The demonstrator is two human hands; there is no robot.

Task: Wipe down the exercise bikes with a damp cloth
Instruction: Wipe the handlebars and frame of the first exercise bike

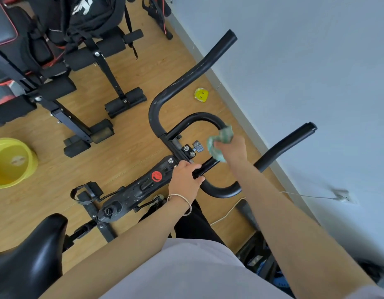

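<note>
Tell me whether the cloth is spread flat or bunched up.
Bunched: the cloth sits crumpled in the right hand, folds bulging out.

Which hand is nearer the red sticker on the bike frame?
Left. The left hand grips the handlebar just beside the red sticker; the right hand, holding the cloth, is farther off at the inner loop.

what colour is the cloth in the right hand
Green, a pale mottled teal; the cloth shows best in the head view, bunched in the right hand.

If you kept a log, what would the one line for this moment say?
wiping bike handlebar | right hand grips green cloth at inner loop | left hand holds crossbar
</note>
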